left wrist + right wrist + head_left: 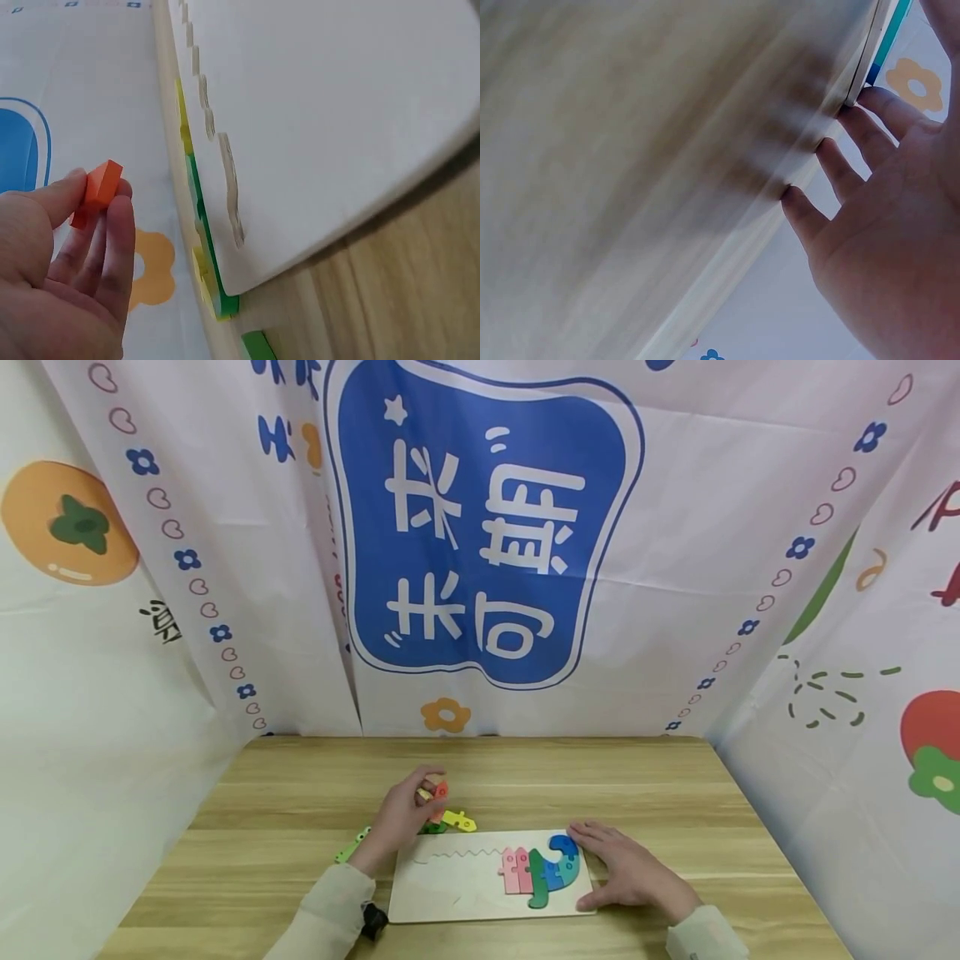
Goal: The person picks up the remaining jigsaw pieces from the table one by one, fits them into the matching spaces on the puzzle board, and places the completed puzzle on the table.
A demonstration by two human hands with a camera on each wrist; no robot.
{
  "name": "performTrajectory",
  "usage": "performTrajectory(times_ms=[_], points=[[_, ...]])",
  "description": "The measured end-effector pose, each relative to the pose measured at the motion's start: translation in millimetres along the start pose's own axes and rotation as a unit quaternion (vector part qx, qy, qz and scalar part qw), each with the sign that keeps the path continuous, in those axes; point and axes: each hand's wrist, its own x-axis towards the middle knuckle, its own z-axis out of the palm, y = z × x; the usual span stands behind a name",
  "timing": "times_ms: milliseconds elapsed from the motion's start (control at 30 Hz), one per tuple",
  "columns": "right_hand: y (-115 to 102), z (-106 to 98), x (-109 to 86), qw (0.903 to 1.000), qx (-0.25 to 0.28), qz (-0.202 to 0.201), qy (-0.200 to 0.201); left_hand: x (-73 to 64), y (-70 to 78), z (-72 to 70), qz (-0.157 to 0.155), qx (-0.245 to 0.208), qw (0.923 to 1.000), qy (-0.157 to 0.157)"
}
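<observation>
My left hand [401, 814] pinches an orange puzzle piece [102, 186] between thumb and fingers, just beyond the back left corner of a pale wooden puzzle board [442, 893]. On the board's right part lie joined pieces: a light pink one [511, 878], a darker pink one, a green one [537, 885] and several blue ones, the dark blue one [562, 843] curling at the top. A zigzag groove runs left from them. My right hand [630, 868] lies at the board's right edge, thumb and fingers spread, fingertips right at the rim and on the table.
Behind the board lie a yellow piece [459, 821] and a green piece [433, 828], partly covered by the left hand. A light green piece with an eye [351, 846] lies left of the board on the wooden table [600, 777]. Printed cloth hangs around the table.
</observation>
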Motion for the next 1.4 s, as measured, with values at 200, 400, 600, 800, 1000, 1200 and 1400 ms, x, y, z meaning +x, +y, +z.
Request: performTrajectory(times_ms=[200,400,600,800,1000,1200,1400], points=[[2.4,1.7,0.3,1.0,-0.003,-0.001,0.001,-2.7,-1.4,-3.8,-0.027,-0.1,0.9945,-0.012],[1.8,1.3,0.7,1.0,-0.001,-0.002,0.0,-3.1,-3.9,-7.7,-0.022,-0.116,0.9927,-0.021],[1.5,1.7,-0.1,1.0,-0.003,0.0,-0.001,-4.0,-3.9,-8.1,-0.025,-0.109,0.9923,-0.053],[0.7,0.3,-0.1,1.0,0.0,0.003,-0.005,-5.0,-4.1,-6.1,-0.021,-0.12,0.9899,-0.072],[2.2,0.3,1.0,1.0,-0.006,0.0,-0.005,-8.6,0.5,-4.2,-0.022,-0.123,0.9901,-0.063],[1.3,-0.1,1.0,1.0,-0.006,-0.003,-0.005,-14.5,0.7,-4.8,-0.022,-0.117,0.9905,-0.067],[0.9,0.2,1.1,1.0,-0.004,-0.001,-0.006,-21.2,3.4,-5.1,-0.016,-0.069,0.9959,-0.057]])
